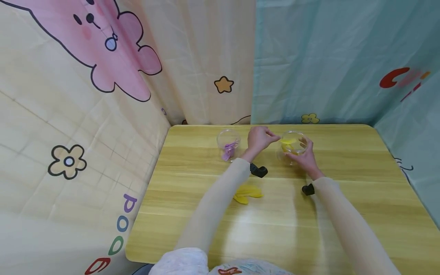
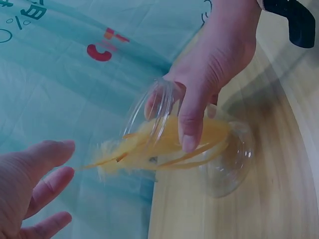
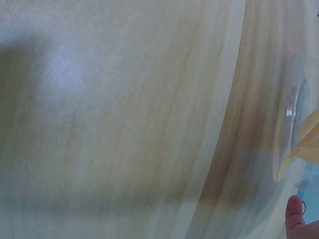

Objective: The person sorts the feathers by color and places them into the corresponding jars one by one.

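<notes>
A clear cup [image 1: 294, 147] w/ yellow feathers [image 2: 167, 140] is gripped by the R hand [image 1: 307, 157]; the L hand [image 1: 259, 139], fingers slightly parted, is held nr the feathers' tips.

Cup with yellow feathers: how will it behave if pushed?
The cup is probably slippery, its clear surface looking smooth and glossy. It may tip if pushed high up, since it seems to hold just wispy feathers. The right hand gripping its side should steady it somewhat.
</notes>
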The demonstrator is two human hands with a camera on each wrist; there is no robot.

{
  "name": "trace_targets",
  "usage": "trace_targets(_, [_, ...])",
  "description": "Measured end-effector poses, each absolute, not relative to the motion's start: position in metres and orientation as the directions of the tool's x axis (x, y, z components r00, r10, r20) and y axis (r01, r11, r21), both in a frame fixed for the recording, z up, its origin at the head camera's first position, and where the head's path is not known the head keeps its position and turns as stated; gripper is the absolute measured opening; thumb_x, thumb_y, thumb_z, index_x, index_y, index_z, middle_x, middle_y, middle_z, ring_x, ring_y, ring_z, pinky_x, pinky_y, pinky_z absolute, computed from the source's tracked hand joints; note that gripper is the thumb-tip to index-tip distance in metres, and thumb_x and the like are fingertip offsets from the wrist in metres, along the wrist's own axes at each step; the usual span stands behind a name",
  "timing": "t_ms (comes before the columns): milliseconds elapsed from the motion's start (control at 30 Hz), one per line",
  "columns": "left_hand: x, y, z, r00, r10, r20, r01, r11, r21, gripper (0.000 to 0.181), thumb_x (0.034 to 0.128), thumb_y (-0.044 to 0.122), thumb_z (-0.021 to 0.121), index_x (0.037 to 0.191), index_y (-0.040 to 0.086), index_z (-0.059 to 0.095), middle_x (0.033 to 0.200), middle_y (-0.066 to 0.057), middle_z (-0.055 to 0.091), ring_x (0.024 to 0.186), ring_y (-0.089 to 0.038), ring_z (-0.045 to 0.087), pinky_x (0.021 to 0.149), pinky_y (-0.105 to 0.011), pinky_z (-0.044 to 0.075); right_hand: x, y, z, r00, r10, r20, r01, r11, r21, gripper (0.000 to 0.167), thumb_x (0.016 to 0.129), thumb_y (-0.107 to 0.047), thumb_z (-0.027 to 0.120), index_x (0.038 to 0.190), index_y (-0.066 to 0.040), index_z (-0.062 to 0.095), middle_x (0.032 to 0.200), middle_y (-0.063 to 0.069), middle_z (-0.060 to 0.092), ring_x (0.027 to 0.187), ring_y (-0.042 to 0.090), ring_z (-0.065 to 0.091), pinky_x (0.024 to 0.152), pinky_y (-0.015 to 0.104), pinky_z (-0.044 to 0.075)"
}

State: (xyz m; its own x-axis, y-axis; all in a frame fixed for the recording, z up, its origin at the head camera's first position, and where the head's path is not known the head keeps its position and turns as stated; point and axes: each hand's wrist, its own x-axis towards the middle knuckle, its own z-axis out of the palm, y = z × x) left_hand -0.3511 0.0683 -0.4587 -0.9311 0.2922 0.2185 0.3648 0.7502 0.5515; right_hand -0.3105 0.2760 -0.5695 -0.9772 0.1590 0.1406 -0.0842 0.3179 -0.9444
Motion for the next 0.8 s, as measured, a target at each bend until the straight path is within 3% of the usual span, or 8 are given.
trace_targets(200, [-0.344,0.05,-0.476,-0.916,0.311,0.253,0.398,0.621,0.676,0.027,0.085,0.042,0.069,0.088,0.017,0.077,0.123,-0.004,0.062,0.117,-0.02,0.052,0.102,-0.028,0.034,-0.308,0.274,-0.573,-0.976,0.156,0.155,-0.099,0.317,-0.943,0.1,0.076,-0.017,0.081,0.145,-0.009,0.01,0.145,0.02,0.023,0.133,0.04,0.021,0.107,0.055,0.021])
trace_targets(467, [-0.323,-0.014,-0.518,-0.888,0.4,0.226,0.413,0.478,0.775,0.021,0.0869,0.026,0.071,0.094,0.006,0.075,0.123,-0.013,0.061,0.119,-0.023,0.052,0.102,-0.034,0.037,-0.309,0.275,-0.569,-0.981,0.153,0.123,-0.07,0.313,-0.947,0.101,0.076,-0.017,0.081,0.146,-0.012,0.008,0.147,0.016,0.022,0.135,0.037,0.019,0.108,0.053,0.02])
trace_targets(600, [-0.307,-0.046,-0.541,-0.884,0.432,0.181,0.388,0.458,0.8,0.019,0.0872,0.021,0.07,0.094,0.004,0.074,0.127,-0.016,0.058,0.123,-0.028,0.047,0.106,-0.041,0.032,-0.31,0.275,-0.569,-0.978,0.161,0.132,-0.076,0.313,-0.947,0.101,0.075,-0.016,0.082,0.146,-0.01,0.01,0.147,0.016,0.024,0.134,0.036,0.022,0.109,0.052,0.02])
trace_targets(800, [-0.278,-0.081,-0.563,-0.902,0.41,0.133,0.351,0.522,0.777,0.017,0.0879,0.022,0.069,0.093,0.006,0.074,0.133,-0.011,0.053,0.128,-0.03,0.039,0.109,-0.045,0.024,-0.311,0.275,-0.573,-0.974,0.172,0.145,-0.088,0.302,-0.949,0.101,0.074,-0.014,0.083,0.145,-0.008,0.012,0.145,0.016,0.026,0.133,0.036,0.023,0.109,0.051,0.021])
